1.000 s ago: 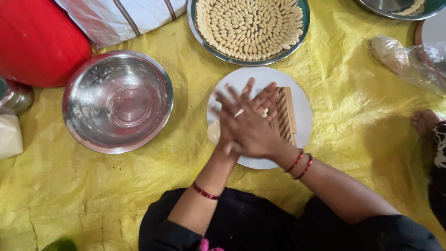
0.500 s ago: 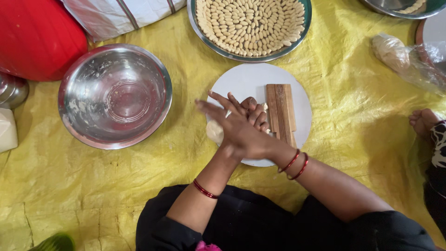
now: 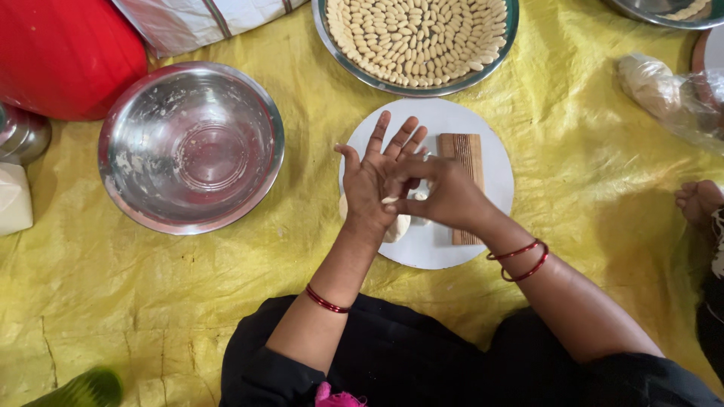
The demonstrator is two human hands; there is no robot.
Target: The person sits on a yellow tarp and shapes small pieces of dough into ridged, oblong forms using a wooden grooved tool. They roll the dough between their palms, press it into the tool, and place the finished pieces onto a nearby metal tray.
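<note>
Our left hand spreads its fingers wide, palm open; our right hand pinches a small bit of pale dough against that palm with narrowed fingers. Both hover over a round white board, where a larger dough lump lies below the left wrist and a ridged wooden block lies beside the right hand. Farther out on the yellow sheet sit an empty steel bowl and a tray of shaped pieces.

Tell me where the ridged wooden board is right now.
In the head view the ridged wooden board lies on the right half of the round white plate, just beyond the right hand, below the tray of shaped dough pieces.
</note>
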